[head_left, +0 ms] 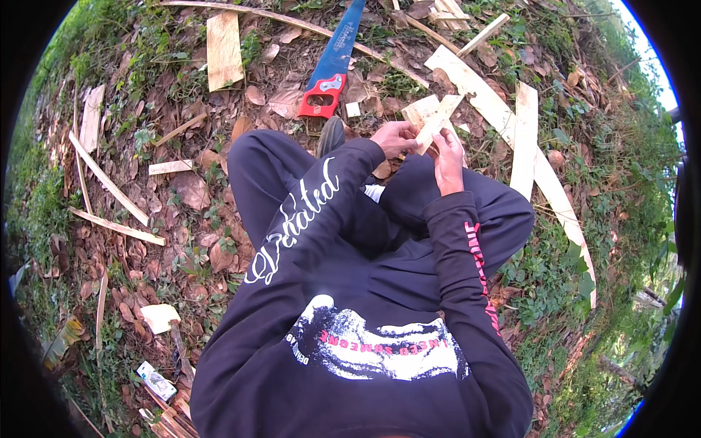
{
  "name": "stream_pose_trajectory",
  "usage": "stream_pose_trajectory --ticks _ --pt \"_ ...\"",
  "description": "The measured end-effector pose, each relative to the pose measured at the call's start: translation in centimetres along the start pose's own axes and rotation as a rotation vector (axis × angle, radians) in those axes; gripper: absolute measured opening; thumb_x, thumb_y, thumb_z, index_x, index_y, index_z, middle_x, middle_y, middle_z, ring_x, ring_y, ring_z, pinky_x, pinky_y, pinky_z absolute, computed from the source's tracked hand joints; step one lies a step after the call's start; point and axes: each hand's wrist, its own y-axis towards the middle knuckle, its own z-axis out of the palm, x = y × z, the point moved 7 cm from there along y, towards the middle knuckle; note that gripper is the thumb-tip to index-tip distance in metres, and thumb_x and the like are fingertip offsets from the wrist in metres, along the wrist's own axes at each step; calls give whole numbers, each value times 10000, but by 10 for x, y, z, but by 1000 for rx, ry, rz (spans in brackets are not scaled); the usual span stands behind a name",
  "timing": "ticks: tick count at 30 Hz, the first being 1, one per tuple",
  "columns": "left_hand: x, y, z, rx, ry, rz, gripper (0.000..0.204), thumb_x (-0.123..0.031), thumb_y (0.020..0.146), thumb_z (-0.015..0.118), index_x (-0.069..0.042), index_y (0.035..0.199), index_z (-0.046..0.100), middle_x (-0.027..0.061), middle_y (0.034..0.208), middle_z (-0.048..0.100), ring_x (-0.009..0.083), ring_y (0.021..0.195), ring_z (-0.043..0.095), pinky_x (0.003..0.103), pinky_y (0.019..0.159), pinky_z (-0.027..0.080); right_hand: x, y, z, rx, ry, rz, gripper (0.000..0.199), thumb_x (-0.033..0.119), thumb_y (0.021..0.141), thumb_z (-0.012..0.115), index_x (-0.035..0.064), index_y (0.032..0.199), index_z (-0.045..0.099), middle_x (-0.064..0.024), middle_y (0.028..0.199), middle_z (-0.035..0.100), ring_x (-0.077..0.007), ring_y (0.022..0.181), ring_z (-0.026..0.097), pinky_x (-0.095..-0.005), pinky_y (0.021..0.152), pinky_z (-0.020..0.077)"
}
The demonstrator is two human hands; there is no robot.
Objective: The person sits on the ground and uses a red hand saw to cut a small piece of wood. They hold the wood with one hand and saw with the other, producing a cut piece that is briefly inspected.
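Observation:
In front of my crossed legs, a short pale wooden strip (pixel 442 120) slants up and to the right. My left hand (pixel 396 139) pinches its lower end from the left. My right hand (pixel 447 157) has its fingers closed against the same end from the right, the fingertips partly hidden. Just behind the strip lies another short pale wood piece (pixel 419 109). Beyond my left hand a handsaw (pixel 332 62) with a blue blade and red handle rests on the ground. A small white block (pixel 353 109) sits beside its handle.
Long pale boards (pixel 524 139) lie at the right, crossing each other. A wide wood piece (pixel 224 51) is at the far left, with thin curved strips (pixel 109 182) nearer. A small box (pixel 156 381) lies at lower left. Dry leaves and green plants cover the ground.

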Motion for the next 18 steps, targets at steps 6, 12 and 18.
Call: stream_pose_trajectory --ticks 6,12,18 --pt "-4 7 4 14 52 -24 309 -209 910 719 4 1116 632 71 900 708 114 763 662 257 673 511 -1 8 -10 -27 -51 0 233 135 968 581 25 1174 577 -49 1035 659 -148 880 669 -295 775 550" --pt "1 11 3 22 37 -45 288 -186 900 726 14 1087 636 70 879 698 112 765 650 258 702 525 8 6 -1 -14 -67 -18 270 119 964 571 -23 1193 587 -71 1088 659 -142 923 656 -301 796 553" --pt "8 12 0 -11 129 -115 391 -262 857 778 -6 1121 645 108 937 704 132 781 665 309 751 561 7 11 -4 -11 -201 12 278 109 966 558 -5 1218 582 -74 1086 666 -159 936 668 -308 809 560"
